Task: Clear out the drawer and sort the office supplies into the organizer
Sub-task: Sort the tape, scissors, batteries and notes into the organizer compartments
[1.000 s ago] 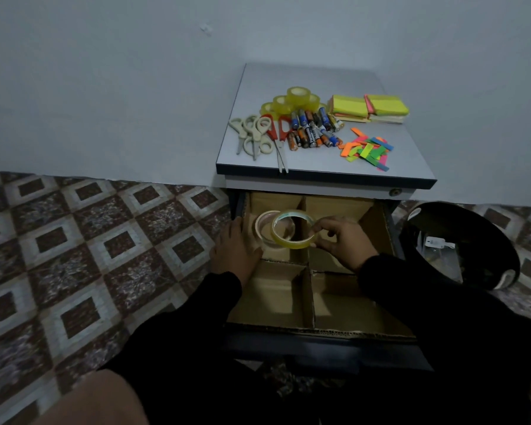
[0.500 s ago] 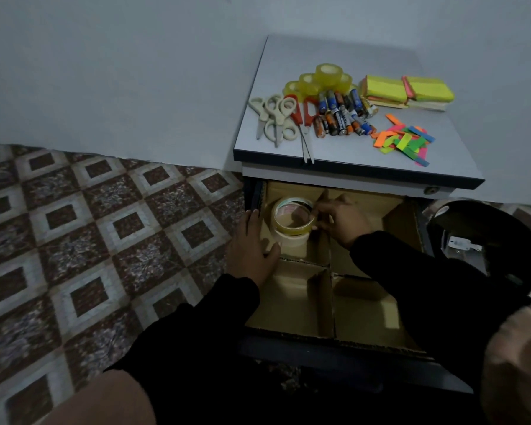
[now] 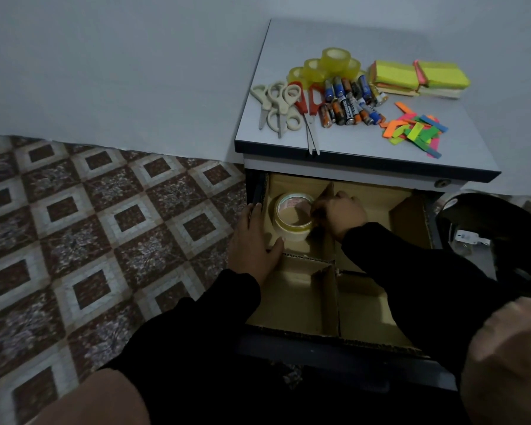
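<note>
The open drawer holds a cardboard organizer [image 3: 304,265] split into compartments. Two tape rolls [image 3: 293,220] sit stacked flat in its back left compartment. My right hand [image 3: 339,211] grips the right edge of the top roll with curled fingers. My left hand [image 3: 255,237] rests with straight fingers on the organizer's left wall, its thumb touching the lower roll. On the cabinet top [image 3: 365,145] lie more tape rolls [image 3: 325,67], several scissors [image 3: 284,107], batteries [image 3: 348,101], sticky note pads [image 3: 417,78] and coloured flags [image 3: 414,131].
A black round object [image 3: 497,234] stands on the floor right of the drawer. Patterned floor tiles [image 3: 105,225] spread to the left. A plain wall runs behind the cabinet. My knees fill the bottom corners of the view.
The tape roll went from held upright between my hands to lying flat on the other roll in the back left compartment. My left hand stays on the organizer wall.
</note>
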